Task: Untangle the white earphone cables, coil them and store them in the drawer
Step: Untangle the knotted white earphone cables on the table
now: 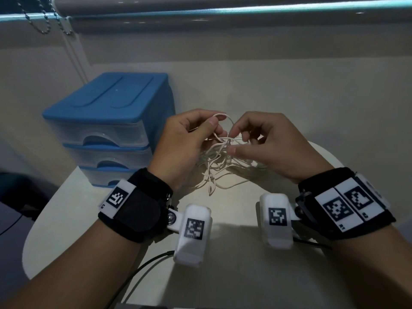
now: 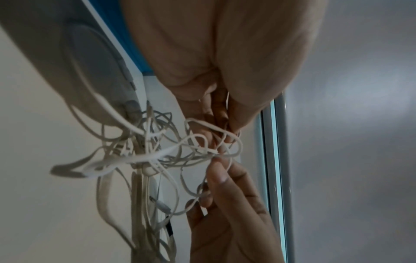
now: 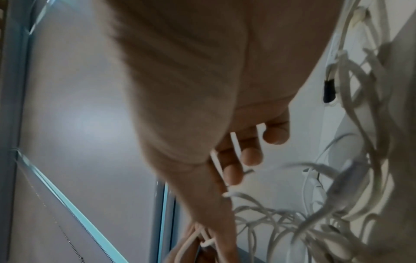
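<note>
A knot of thin white earphone cables [image 1: 219,161] hangs between both hands above the pale table [image 1: 234,275], its lower loops trailing on the surface. My left hand [image 1: 196,134] pinches a raised loop between thumb and forefinger. My right hand [image 1: 249,139] pinches strands at the middle of the knot. From the left wrist, the tangle [image 2: 157,156] spreads below the left hand's fingers [image 2: 225,113], and the right hand [image 2: 227,195] reaches in from below. From the right wrist, cable loops [image 3: 303,222] hang blurred beside the right hand's fingertips [image 3: 252,156]. A blue drawer unit [image 1: 111,128] stands at the left, its drawers closed.
The drawer unit has three translucent drawers [image 1: 102,134] stacked under a blue lid. A wall and window blind [image 1: 200,16] with a bead chain [image 1: 42,18] rise behind the table. Dark leads [image 1: 145,264] run from the wrist cameras near the front edge.
</note>
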`<action>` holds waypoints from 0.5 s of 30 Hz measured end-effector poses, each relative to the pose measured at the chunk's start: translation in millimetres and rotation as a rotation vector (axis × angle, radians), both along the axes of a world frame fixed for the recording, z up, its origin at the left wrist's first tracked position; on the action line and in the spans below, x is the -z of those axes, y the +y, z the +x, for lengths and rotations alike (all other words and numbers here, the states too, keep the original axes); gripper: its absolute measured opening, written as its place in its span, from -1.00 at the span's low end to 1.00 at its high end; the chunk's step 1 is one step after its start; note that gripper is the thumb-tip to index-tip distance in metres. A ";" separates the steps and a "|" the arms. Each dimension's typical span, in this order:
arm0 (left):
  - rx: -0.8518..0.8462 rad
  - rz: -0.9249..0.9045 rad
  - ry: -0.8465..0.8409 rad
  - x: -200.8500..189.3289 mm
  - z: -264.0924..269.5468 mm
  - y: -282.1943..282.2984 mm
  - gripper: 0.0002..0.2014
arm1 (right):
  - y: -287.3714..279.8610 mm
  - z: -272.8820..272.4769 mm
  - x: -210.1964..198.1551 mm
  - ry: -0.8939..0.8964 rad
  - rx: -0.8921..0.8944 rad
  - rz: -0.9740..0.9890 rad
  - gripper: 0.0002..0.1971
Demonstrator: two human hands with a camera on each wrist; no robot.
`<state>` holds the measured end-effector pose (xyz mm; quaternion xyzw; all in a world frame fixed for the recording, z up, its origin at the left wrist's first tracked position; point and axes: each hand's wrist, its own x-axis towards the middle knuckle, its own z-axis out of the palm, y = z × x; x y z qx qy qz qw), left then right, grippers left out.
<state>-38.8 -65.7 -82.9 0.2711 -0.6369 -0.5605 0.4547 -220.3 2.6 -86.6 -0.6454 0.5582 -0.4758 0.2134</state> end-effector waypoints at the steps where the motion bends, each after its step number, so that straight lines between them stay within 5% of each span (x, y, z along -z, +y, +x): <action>1: 0.001 0.007 0.006 -0.4 0.0 0.7 -0.82 | -0.8 0.7 1.1 -0.024 -0.008 0.012 -0.84; 7: 0.072 0.053 -0.009 -1.2 1.5 0.2 -0.78 | -0.9 1.7 -2.1 -0.171 0.021 -0.018 -0.74; 12: 0.167 -0.128 -0.232 0.3 2.4 1.5 -0.35 | -2.5 3.8 -3.3 -0.292 0.050 -0.050 -0.71; 15: 0.194 -0.141 -0.242 -0.6 2.6 3.0 -0.34 | -4.1 4.0 -3.0 -0.366 0.077 -0.042 -0.70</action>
